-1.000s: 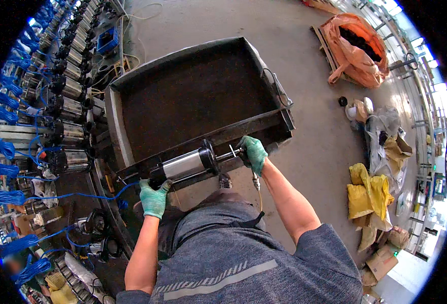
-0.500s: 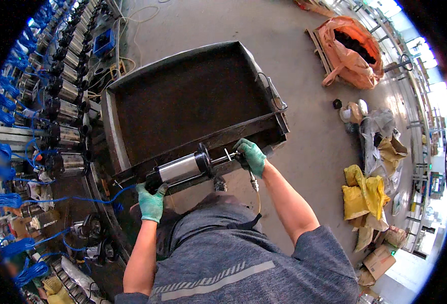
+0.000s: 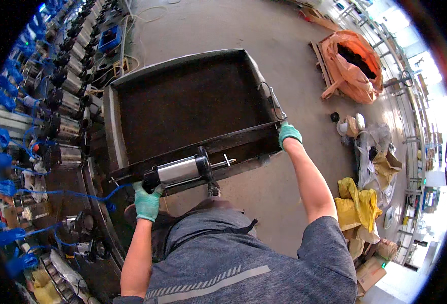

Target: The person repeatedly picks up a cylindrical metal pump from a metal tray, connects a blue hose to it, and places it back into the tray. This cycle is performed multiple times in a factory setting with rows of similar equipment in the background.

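Head view: the right hand (image 3: 290, 136) is now reaching the right corner of the tray (image 3: 114, 126), leaving the rod (image 3: 220, 164) free, its grip impossible to tell; the left hand (image 3: 148, 202) alone is gripping the steel cylinder (image 3: 178, 171), lying along the tray's near side.

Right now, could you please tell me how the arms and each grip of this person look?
The left grip and right grip wear green gloves ending near the wrists. The forearms are bare, and the short sleeves are dark grey with a flecked look.
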Motion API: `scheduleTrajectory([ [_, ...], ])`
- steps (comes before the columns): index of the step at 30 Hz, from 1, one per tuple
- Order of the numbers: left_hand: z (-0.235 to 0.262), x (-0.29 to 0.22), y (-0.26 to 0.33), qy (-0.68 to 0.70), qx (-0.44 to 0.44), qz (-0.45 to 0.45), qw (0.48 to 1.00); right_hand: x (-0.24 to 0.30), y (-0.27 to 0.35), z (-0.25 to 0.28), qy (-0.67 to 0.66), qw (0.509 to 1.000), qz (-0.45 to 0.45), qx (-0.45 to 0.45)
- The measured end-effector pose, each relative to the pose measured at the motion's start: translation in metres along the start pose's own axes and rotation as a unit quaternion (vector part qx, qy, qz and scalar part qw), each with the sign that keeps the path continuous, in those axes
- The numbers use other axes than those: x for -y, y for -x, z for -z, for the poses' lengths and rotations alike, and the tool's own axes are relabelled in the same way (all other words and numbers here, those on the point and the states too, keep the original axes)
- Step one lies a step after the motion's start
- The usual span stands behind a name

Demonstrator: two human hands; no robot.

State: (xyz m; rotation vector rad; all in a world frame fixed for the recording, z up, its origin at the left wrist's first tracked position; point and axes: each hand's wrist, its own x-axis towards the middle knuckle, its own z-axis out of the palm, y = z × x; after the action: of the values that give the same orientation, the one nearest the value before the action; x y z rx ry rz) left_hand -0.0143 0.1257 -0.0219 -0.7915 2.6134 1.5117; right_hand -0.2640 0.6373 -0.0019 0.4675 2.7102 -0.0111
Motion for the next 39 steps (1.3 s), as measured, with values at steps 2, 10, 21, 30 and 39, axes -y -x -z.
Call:
scheduleTrajectory([
  [2,0.002,-0.019,0.004,-0.013,0.000,-0.008,1.000,0.006,-0.005,0.006,0.008,1.000,-0.002,0.005],
  [10,0.012,-0.033,0.007,-0.081,-0.006,-0.003,0.997,0.037,0.039,0.027,-0.113,0.983,0.071,-0.126],
  [21,0.138,0.066,-0.093,-0.259,-0.141,0.009,0.955,0.209,0.214,0.019,-0.262,0.835,0.480,-0.066],
  [30,0.131,0.076,-0.099,0.150,-0.022,0.268,0.951,0.221,0.214,-0.006,-0.180,0.854,0.462,-0.157],
  [39,0.122,0.049,-0.030,0.018,-0.118,-0.085,0.989,0.222,0.218,-0.006,-0.185,0.853,0.460,-0.163],
])
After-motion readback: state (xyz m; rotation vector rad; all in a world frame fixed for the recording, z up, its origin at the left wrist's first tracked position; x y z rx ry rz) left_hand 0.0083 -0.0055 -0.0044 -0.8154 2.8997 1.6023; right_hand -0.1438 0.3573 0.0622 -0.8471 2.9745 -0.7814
